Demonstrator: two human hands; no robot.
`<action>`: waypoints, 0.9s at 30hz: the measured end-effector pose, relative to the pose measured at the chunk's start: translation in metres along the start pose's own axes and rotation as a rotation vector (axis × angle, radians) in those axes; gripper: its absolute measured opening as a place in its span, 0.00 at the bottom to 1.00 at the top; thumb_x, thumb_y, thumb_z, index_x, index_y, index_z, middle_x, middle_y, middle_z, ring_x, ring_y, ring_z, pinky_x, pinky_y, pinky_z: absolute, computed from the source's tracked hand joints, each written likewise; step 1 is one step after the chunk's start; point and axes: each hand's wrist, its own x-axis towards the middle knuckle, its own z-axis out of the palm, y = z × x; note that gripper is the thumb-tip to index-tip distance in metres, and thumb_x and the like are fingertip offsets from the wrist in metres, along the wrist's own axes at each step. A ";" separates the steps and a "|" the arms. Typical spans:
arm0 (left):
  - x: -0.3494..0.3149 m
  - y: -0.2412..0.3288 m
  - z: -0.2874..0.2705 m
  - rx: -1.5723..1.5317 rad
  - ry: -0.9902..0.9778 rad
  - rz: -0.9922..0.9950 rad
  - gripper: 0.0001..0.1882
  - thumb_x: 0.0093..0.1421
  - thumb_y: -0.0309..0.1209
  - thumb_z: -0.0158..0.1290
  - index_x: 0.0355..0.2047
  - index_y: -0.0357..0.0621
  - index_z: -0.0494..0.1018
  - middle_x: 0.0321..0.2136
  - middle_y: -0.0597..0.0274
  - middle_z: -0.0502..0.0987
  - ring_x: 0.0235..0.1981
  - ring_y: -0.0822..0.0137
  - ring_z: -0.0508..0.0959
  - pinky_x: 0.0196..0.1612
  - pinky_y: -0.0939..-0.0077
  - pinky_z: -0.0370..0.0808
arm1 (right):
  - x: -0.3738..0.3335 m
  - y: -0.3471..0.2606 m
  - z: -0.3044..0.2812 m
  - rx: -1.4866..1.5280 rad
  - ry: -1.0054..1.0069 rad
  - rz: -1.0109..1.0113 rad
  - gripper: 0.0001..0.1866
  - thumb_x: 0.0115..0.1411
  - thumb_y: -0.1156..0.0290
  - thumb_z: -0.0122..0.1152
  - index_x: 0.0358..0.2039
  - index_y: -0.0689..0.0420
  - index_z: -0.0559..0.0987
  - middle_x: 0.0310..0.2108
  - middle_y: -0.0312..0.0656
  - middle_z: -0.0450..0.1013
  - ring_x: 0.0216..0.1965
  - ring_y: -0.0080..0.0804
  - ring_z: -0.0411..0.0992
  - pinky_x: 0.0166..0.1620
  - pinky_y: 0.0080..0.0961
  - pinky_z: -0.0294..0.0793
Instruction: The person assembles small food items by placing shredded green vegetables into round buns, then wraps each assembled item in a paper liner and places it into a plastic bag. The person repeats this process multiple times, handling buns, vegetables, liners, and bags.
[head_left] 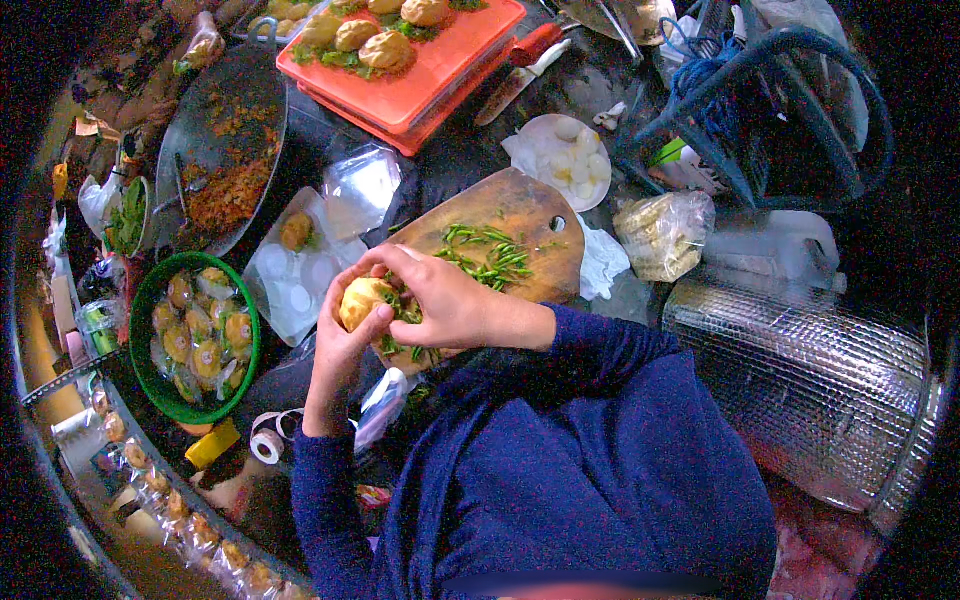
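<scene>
A golden-brown bun (pixel 362 302) with green leaves at its side is cupped between my hands. My left hand (pixel 338 345) wraps it from the near left, with the thumb pressed against its front. Over its right side curves my right hand (pixel 455 298), fingers bent round the bun and the greens. Beneath my hands lies a wooden cutting board (pixel 548 262), bearing small green chillies (pixel 490 258). To the left, a plastic sheet (pixel 285 285) carries a single bun (pixel 297 230). The fingers partly hide the bun's underside.
Buns and greens sit on an orange tray (pixel 440 85). A wok (pixel 265 110) holds reddish-brown filling; below it stands a green basket (pixel 255 345) of wrapped buns. Near the board are a knife (pixel 525 82) and a plate of white pieces (pixel 525 150). Another person's hand (pixel 203 45) shows top left.
</scene>
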 end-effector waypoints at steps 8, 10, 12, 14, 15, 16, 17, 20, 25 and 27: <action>0.013 -0.004 0.010 0.010 0.046 0.025 0.22 0.54 0.32 0.58 0.48 0.40 0.68 0.40 0.62 0.73 0.42 0.73 0.72 0.47 0.77 0.70 | -0.013 0.000 -0.015 0.388 0.034 0.312 0.25 0.55 0.74 0.58 0.53 0.56 0.64 0.48 0.42 0.67 0.48 0.31 0.69 0.50 0.30 0.73; 0.011 -0.005 0.011 -0.010 0.063 0.004 0.21 0.54 0.32 0.58 0.47 0.40 0.67 0.39 0.62 0.73 0.41 0.73 0.72 0.46 0.78 0.70 | -0.014 -0.001 -0.016 0.445 0.040 0.313 0.23 0.57 0.74 0.58 0.53 0.57 0.65 0.47 0.42 0.67 0.50 0.30 0.68 0.50 0.29 0.72; 0.011 -0.004 0.011 -0.002 0.073 0.003 0.20 0.55 0.33 0.57 0.47 0.41 0.67 0.39 0.63 0.72 0.40 0.74 0.72 0.45 0.78 0.71 | -0.015 -0.001 -0.014 0.478 0.063 0.360 0.21 0.57 0.76 0.57 0.51 0.60 0.66 0.46 0.42 0.68 0.50 0.28 0.68 0.51 0.26 0.70; 0.009 -0.002 0.013 -0.019 0.098 -0.006 0.20 0.55 0.33 0.57 0.47 0.41 0.66 0.38 0.63 0.72 0.40 0.74 0.72 0.45 0.78 0.71 | -0.014 0.000 -0.011 0.437 0.088 0.322 0.21 0.56 0.76 0.57 0.50 0.61 0.66 0.46 0.42 0.68 0.50 0.28 0.68 0.52 0.25 0.70; 0.007 -0.001 0.013 -0.011 0.119 -0.036 0.20 0.56 0.33 0.55 0.47 0.42 0.66 0.38 0.63 0.72 0.40 0.73 0.72 0.44 0.78 0.71 | -0.015 0.001 -0.010 0.439 0.097 0.312 0.20 0.56 0.77 0.57 0.50 0.61 0.67 0.46 0.42 0.68 0.50 0.28 0.68 0.52 0.25 0.69; 0.006 0.000 0.014 -0.063 0.118 -0.045 0.20 0.57 0.33 0.54 0.48 0.42 0.65 0.39 0.63 0.71 0.40 0.73 0.72 0.44 0.78 0.71 | -0.015 0.003 -0.009 0.448 0.099 0.298 0.20 0.56 0.77 0.56 0.50 0.61 0.67 0.46 0.42 0.68 0.50 0.28 0.68 0.52 0.25 0.69; 0.005 0.001 0.015 -0.115 0.120 -0.055 0.19 0.57 0.33 0.53 0.48 0.42 0.65 0.39 0.63 0.71 0.40 0.73 0.72 0.44 0.78 0.71 | -0.016 0.004 -0.008 0.450 0.100 0.293 0.20 0.56 0.77 0.56 0.50 0.61 0.67 0.46 0.41 0.68 0.50 0.28 0.68 0.52 0.25 0.69; 0.001 0.003 0.015 -0.189 0.112 -0.080 0.19 0.58 0.34 0.50 0.49 0.42 0.64 0.40 0.63 0.70 0.41 0.73 0.72 0.44 0.78 0.71 | -0.015 0.006 -0.004 0.454 0.112 0.267 0.20 0.55 0.79 0.55 0.49 0.61 0.67 0.46 0.40 0.68 0.50 0.27 0.68 0.51 0.25 0.70; -0.001 0.001 0.009 -0.296 0.071 -0.107 0.19 0.59 0.35 0.47 0.50 0.43 0.63 0.42 0.62 0.70 0.43 0.70 0.72 0.46 0.77 0.70 | -0.014 0.004 -0.002 0.417 0.135 0.246 0.18 0.55 0.79 0.54 0.48 0.62 0.69 0.45 0.40 0.69 0.49 0.26 0.68 0.50 0.25 0.71; 0.000 0.000 0.006 -0.329 0.037 -0.097 0.20 0.59 0.35 0.46 0.51 0.44 0.62 0.43 0.62 0.70 0.44 0.69 0.72 0.48 0.76 0.70 | -0.013 0.001 -0.003 0.396 0.129 0.240 0.18 0.55 0.79 0.54 0.48 0.62 0.69 0.44 0.40 0.69 0.49 0.26 0.68 0.50 0.25 0.71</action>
